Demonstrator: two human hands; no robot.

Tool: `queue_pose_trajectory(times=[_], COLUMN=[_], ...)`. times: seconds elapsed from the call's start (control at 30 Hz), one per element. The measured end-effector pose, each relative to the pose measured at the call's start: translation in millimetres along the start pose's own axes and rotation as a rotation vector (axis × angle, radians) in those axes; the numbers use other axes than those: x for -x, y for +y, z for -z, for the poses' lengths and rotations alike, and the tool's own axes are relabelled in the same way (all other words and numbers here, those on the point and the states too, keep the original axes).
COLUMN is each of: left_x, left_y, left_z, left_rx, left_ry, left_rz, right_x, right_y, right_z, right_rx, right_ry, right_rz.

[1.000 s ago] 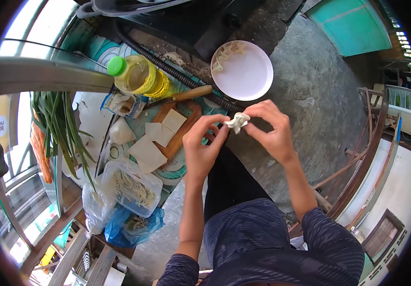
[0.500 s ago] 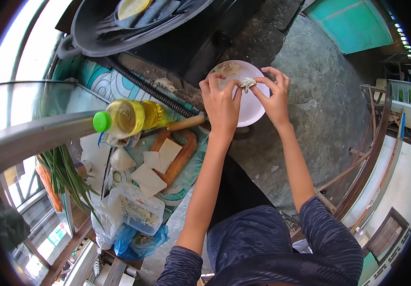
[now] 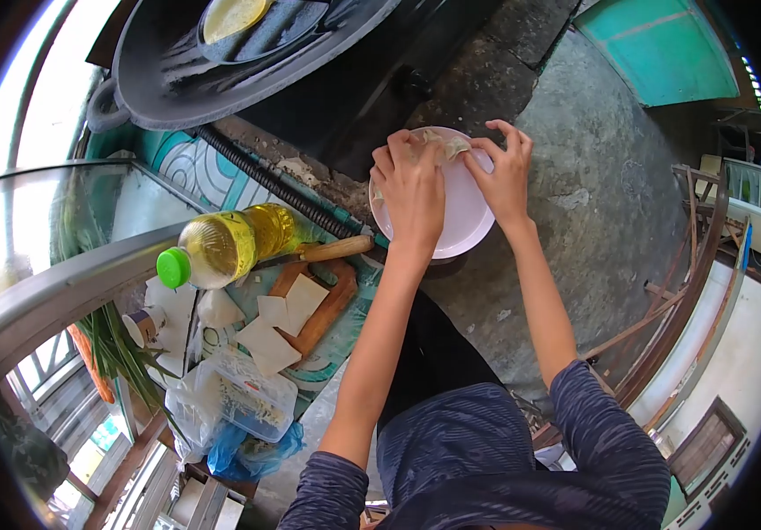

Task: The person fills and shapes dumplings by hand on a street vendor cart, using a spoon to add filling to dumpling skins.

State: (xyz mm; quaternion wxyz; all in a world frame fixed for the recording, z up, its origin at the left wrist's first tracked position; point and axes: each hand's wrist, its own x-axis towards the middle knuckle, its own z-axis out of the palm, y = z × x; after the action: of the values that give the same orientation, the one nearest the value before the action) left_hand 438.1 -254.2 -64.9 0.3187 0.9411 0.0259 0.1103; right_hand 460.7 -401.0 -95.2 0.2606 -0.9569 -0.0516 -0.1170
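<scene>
A small pale folded dumpling point(image 3: 456, 147) is at the far side of a pinkish-white plate point(image 3: 464, 216). My right hand point(image 3: 506, 177) pinches its right side between thumb and finger. My left hand point(image 3: 413, 190) is over the plate's left part with curled fingers, its thumb and fingertips at the dumpling's left side; the fingers partly hide the contact. Other pale folded pieces lie along the plate's far and left rim, partly covered by my left hand.
Left of me, square wrapper sheets point(image 3: 267, 344) overlap a wooden cutting board point(image 3: 338, 291). Near them are an oil bottle point(image 3: 230, 247), a plastic container of filling point(image 3: 261, 397), a blue bag point(image 3: 248, 455) and green leaves point(image 3: 120, 353). A large wok point(image 3: 168, 97) stands ahead.
Both hands have brought the dumpling from above the plate's middle to its far edge, where it now sits low among the other pieces. The view has shifted slightly.
</scene>
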Motion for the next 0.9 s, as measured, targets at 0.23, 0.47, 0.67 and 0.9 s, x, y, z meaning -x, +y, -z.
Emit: queue_pose_trajectory(times=[0.23,0.47,0.67,0.9], left_x=[73,182,241,300], left_y=[2,-17,-43,-59], left_z=[64,152,217,253], left_rx=[0.263,0.407,0.245,0.170], left_ry=[0.123,0.417,0.616,0.728], left_rz=[0.138,0.653,0.883,0.914], right_x=[20,107,132,147], right_y=[-25,-176,-243,-251], right_z=[20,20,-54,-95], right_rx=[0.035,-0.474,-0.138,-0.150], right_ry=[0.089,-0.493,-0.468,-0.611], right_rz=[0.028,0.341,0.521,0.420])
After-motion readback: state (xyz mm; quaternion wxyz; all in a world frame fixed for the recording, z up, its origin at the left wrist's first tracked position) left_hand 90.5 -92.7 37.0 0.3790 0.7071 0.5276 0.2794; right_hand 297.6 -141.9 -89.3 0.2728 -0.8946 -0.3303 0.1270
